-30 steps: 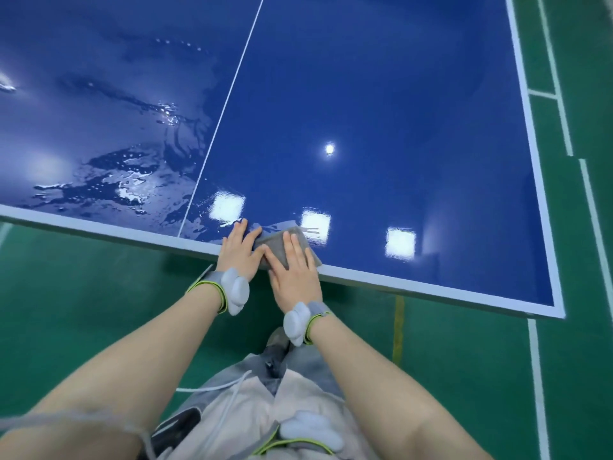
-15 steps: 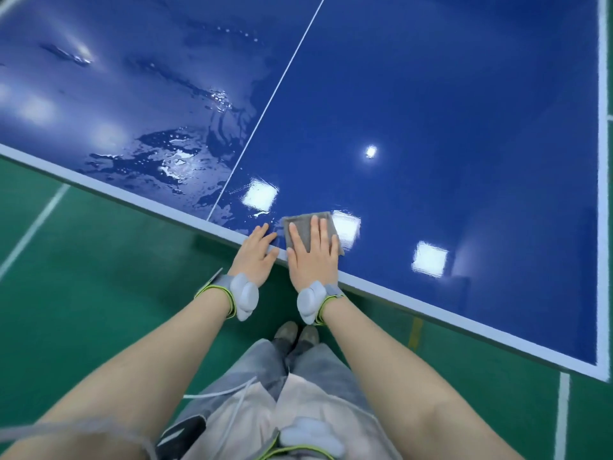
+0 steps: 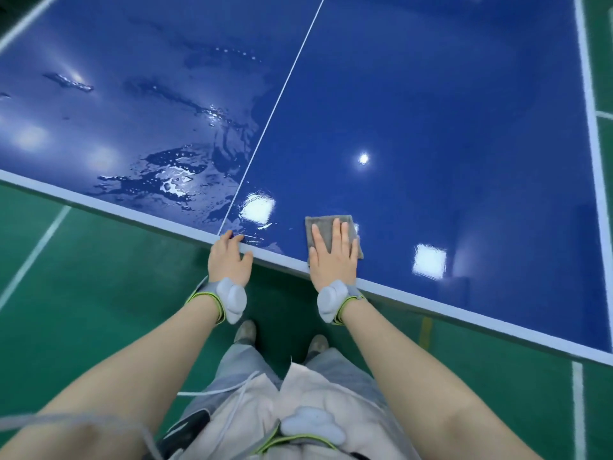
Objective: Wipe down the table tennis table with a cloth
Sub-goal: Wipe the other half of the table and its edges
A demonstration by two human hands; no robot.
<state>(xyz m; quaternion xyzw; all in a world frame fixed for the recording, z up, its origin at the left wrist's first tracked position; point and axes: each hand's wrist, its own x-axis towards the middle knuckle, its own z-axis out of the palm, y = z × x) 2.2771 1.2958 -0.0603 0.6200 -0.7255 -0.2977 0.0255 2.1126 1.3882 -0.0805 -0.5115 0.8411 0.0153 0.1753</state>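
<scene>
The blue table tennis table [image 3: 431, 111] fills the upper view, with a white centre line and a pale near edge. A small grey cloth [image 3: 323, 227] lies flat on the table just inside that edge, right of the centre line. My right hand [image 3: 331, 254] presses flat on the cloth with straight fingers. My left hand [image 3: 229, 257] rests on the table's near edge at the foot of the centre line, fingers laid over the rim and holding nothing. Water streaks and droplets [image 3: 172, 184] glisten on the left half.
Green floor [image 3: 83, 293] with white court lines lies below and left of the table and along its right side. My legs and shoes [image 3: 245, 330] stand close to the table edge.
My right hand has slid the cloth to the right along the near edge, away from my left hand. My left hand stays at the rim by the centre line.
</scene>
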